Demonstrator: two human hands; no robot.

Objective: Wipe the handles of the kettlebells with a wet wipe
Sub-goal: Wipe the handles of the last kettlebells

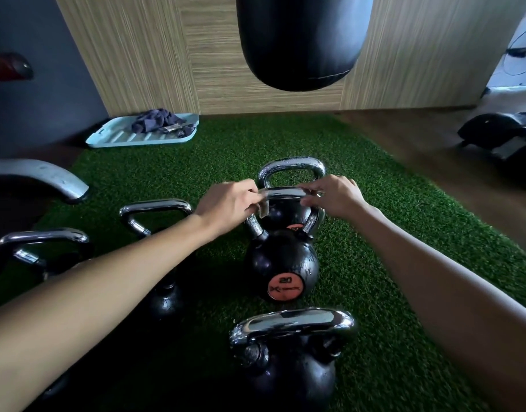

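Where the wet wipe (282,191) is draped over the handle (252,226) of the kettlebell marked 20 (281,263), its ends are pinched by the left hand (226,203) and the right hand (336,197).

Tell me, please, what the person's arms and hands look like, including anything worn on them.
The left forearm and right forearm are bare to the picture's edge; no sleeve shows. The left hand and right hand wear no gloves, and neither wrist carries a watch or band. Rings cannot be told.
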